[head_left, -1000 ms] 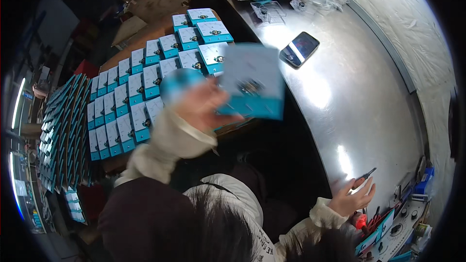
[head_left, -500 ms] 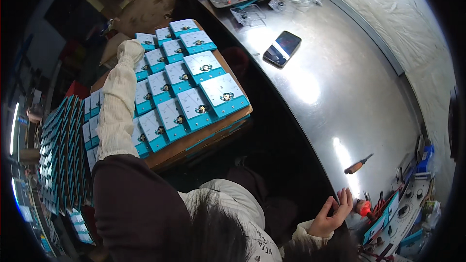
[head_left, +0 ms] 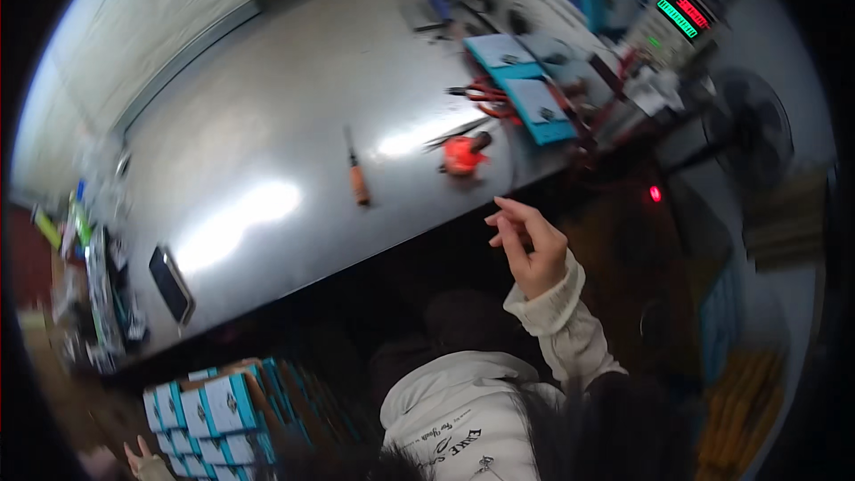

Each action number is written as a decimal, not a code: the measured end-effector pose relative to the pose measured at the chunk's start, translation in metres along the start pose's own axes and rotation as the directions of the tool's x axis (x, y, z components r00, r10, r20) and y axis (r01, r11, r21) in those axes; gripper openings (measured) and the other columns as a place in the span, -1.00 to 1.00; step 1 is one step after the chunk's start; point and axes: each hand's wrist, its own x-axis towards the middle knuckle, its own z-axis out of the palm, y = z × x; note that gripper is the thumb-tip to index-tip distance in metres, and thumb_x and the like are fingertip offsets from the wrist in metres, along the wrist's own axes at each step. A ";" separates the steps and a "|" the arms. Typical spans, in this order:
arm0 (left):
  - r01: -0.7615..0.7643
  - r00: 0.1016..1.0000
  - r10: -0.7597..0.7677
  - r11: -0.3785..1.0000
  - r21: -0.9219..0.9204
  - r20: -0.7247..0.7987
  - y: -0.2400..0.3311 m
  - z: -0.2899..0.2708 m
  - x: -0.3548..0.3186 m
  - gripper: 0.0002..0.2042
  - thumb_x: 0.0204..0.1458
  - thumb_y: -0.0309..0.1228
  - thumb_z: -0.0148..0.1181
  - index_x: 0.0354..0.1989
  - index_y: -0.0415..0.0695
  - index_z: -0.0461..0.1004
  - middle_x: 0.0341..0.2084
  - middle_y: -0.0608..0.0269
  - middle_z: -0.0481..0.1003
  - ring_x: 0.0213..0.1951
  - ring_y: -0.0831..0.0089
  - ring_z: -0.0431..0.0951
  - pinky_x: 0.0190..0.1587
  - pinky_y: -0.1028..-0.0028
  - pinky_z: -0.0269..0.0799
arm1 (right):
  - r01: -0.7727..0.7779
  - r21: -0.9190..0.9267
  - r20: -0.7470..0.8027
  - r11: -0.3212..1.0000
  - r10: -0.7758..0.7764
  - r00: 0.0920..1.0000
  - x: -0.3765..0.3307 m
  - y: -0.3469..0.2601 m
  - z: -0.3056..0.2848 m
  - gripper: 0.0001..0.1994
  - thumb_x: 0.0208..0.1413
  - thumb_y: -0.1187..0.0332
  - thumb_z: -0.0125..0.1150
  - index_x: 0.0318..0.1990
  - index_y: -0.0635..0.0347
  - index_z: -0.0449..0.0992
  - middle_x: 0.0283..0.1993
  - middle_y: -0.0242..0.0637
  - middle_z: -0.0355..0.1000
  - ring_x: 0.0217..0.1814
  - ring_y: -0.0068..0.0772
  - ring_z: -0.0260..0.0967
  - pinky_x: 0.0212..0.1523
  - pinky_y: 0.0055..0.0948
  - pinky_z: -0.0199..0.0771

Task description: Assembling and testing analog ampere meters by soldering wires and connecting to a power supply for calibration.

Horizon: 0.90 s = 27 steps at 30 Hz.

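Note:
My right hand (head_left: pixel 534 254) hovers just off the near edge of the steel table (head_left: pixel 267 142), its fingers loosely bent and apart with nothing between them. Nearest to it on the table is a red-orange roundish thing (head_left: pixel 461 157) with a dark end, blurred by motion. Farther left lies a screwdriver (head_left: pixel 358 180) with an orange-brown handle. At the lower left, my left hand (head_left: pixel 150 463) shows only in part, fingers apart. It is beside a stack of teal-edged panels (head_left: pixel 212 405) with white faces and small metal parts.
A smartphone (head_left: pixel 171 285) lies near the table's left end, by plastic bags and a tray (head_left: pixel 105 294). At the right are two teal-and-white panels (head_left: pixel 534 102), red cables (head_left: pixel 490 98), a lit digital meter (head_left: pixel 681 16) and a fan (head_left: pixel 748 129).
My view has swung right, bringing the table's right end into the middle. My left arm no longer stretches over the panels, and its hand shows at the lower left. My right hand stays empty.

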 end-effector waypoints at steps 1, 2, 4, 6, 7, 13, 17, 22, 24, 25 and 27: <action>-0.152 0.981 0.152 0.988 0.008 -0.120 0.016 -0.007 0.030 -0.49 0.14 -0.13 0.14 0.18 -0.20 0.37 0.10 -0.06 0.42 0.14 0.03 0.40 0.18 0.21 0.27 | 0.015 -0.031 -0.061 0.999 -0.017 0.998 0.003 0.003 -0.007 -0.79 0.23 0.49 0.12 -0.01 0.32 0.51 -0.33 -0.22 0.56 -0.45 -0.57 0.51 -0.45 -0.63 0.48; -0.265 0.939 0.262 0.964 0.014 -0.222 0.039 -0.019 0.052 -0.45 0.13 -0.13 0.17 0.23 -0.19 0.35 0.15 -0.05 0.41 0.17 0.04 0.38 0.23 0.22 0.25 | -0.004 -0.020 -0.110 1.000 0.002 0.994 0.005 0.006 -0.012 -0.79 0.24 0.47 0.12 -0.02 0.32 0.51 -0.33 -0.22 0.56 -0.45 -0.58 0.51 -0.46 -0.64 0.47; -0.365 0.920 0.348 0.928 -0.075 -0.181 0.115 -0.057 0.079 -0.49 0.17 -0.22 0.12 0.26 -0.20 0.32 0.20 -0.10 0.34 0.18 0.01 0.37 0.25 0.17 0.20 | -0.148 0.029 -0.198 0.989 0.151 0.969 0.012 0.016 -0.024 -0.80 0.28 0.40 0.09 -0.06 0.32 0.52 -0.34 -0.23 0.57 -0.46 -0.62 0.49 -0.50 -0.67 0.42; -0.643 0.727 0.600 0.765 -0.026 -0.336 0.222 -0.108 0.081 -0.50 0.18 -0.26 0.12 0.28 -0.18 0.30 0.20 -0.08 0.34 0.20 0.01 0.37 0.24 0.15 0.21 | -0.361 0.335 -0.154 0.870 0.429 0.890 0.029 0.034 -0.038 -0.72 0.33 0.24 0.03 -0.07 0.28 0.51 -0.34 -0.27 0.57 -0.49 -0.63 0.45 -0.56 -0.72 0.32; -0.647 0.737 0.599 0.759 -0.070 -0.312 0.275 -0.135 0.067 -0.50 0.17 -0.28 0.14 0.27 -0.17 0.30 0.20 -0.05 0.35 0.20 0.03 0.37 0.23 0.16 0.24 | -0.459 0.493 -0.076 0.739 0.562 0.824 0.039 0.043 -0.047 -0.69 0.33 0.19 0.02 -0.05 0.27 0.50 -0.33 -0.28 0.57 -0.51 -0.64 0.44 -0.57 -0.73 0.29; -0.713 0.503 0.852 0.313 -0.627 -0.147 0.511 -0.257 -0.015 -0.51 0.03 -0.41 0.31 0.19 -0.12 0.41 -0.02 0.03 0.54 0.01 0.21 0.56 0.02 0.27 0.47 | -0.517 0.854 0.390 0.055 0.588 0.708 0.081 0.088 -0.056 -0.69 0.28 0.10 0.11 -0.18 0.19 0.47 -0.18 -0.26 0.53 -0.47 -0.66 0.33 -0.62 -0.80 0.23; -0.755 0.250 0.879 -0.085 -0.650 -0.406 0.590 -0.255 -0.039 -0.55 -0.01 -0.38 0.34 0.10 -0.12 0.47 -0.27 0.03 0.61 -0.23 0.18 0.63 -0.20 0.31 0.50 | -0.466 0.860 0.499 -0.209 0.537 0.680 0.101 0.097 -0.046 -0.74 0.27 0.17 0.15 -0.38 0.11 0.38 -0.38 -0.43 0.42 -0.51 -0.71 0.27 -0.67 -0.76 0.17; -0.158 0.393 0.853 -0.304 -0.939 -0.342 0.638 -0.220 -0.091 -0.58 0.15 -0.48 0.21 0.19 -0.26 0.37 -0.20 0.07 0.60 -0.15 0.45 0.58 -0.04 0.47 0.46 | -0.479 0.744 0.645 -0.465 0.316 0.695 0.096 0.072 -0.053 -0.68 0.33 0.18 0.05 -0.48 0.09 0.31 -0.62 -0.57 0.11 -0.63 -0.75 0.03 -0.67 -0.70 0.02; 0.118 0.446 0.880 -0.239 -0.964 -0.164 0.644 -0.207 -0.120 -0.57 0.25 -0.39 0.08 0.25 -0.30 0.27 -0.16 0.07 0.57 -0.10 0.47 0.54 -0.03 0.53 0.42 | -0.516 0.848 0.522 -0.120 0.358 0.775 0.078 0.048 -0.056 -0.72 0.32 0.22 0.07 -0.46 0.06 0.33 -0.63 -0.54 0.15 -0.66 -0.73 0.00 -0.68 -0.68 -0.04; 0.173 0.491 0.857 -0.269 -0.947 -0.153 0.646 -0.201 -0.133 -0.55 0.28 -0.35 0.03 0.27 -0.32 0.23 -0.16 0.09 0.56 -0.12 0.47 0.54 -0.08 0.56 0.41 | -0.475 0.871 0.398 0.124 0.388 0.831 0.065 0.033 -0.051 -0.75 0.30 0.24 0.10 -0.44 0.05 0.35 -0.63 -0.53 0.17 -0.67 -0.73 -0.01 -0.68 -0.68 -0.07; 0.278 0.597 0.798 -0.305 -0.911 -0.085 0.647 -0.190 -0.155 -0.54 0.26 -0.42 0.02 0.28 -0.37 0.17 -0.26 0.16 0.52 -0.17 0.48 0.54 -0.11 0.55 0.41 | -0.468 0.723 0.287 0.509 0.395 0.873 0.036 0.003 -0.034 -0.89 0.26 0.30 0.15 -0.29 0.08 0.46 -0.58 -0.52 0.31 -0.64 -0.79 0.07 -0.67 -0.71 -0.09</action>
